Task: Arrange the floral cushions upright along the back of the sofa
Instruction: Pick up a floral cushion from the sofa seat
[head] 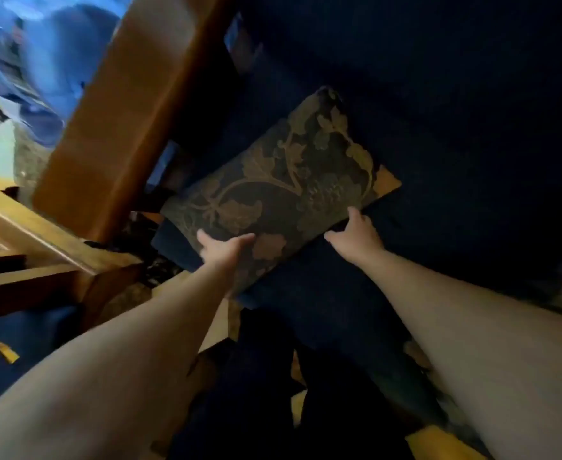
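Both bare forearms reach out from the bottom of the view; the left hand (221, 249) has its fingers clamped over the near left edge of the floral cushion (279, 190), thumb on the patterned face; the right hand (356, 235) pinches the near right edge, fingers tucked under out of sight, so a two-handed hold it is. The cushion lies on the dark blue sofa (455, 127), tilted back rather than properly upright, its far edge up toward the backrest; the dimness makes it hard to say whether it touches the back. Beyond it, to the left, a wooden frame (123, 111) slants across. Looks like the placing step for this one cushion; next, I'd judge, tip the near edge up and press the cushion square against the backrest before letting go.
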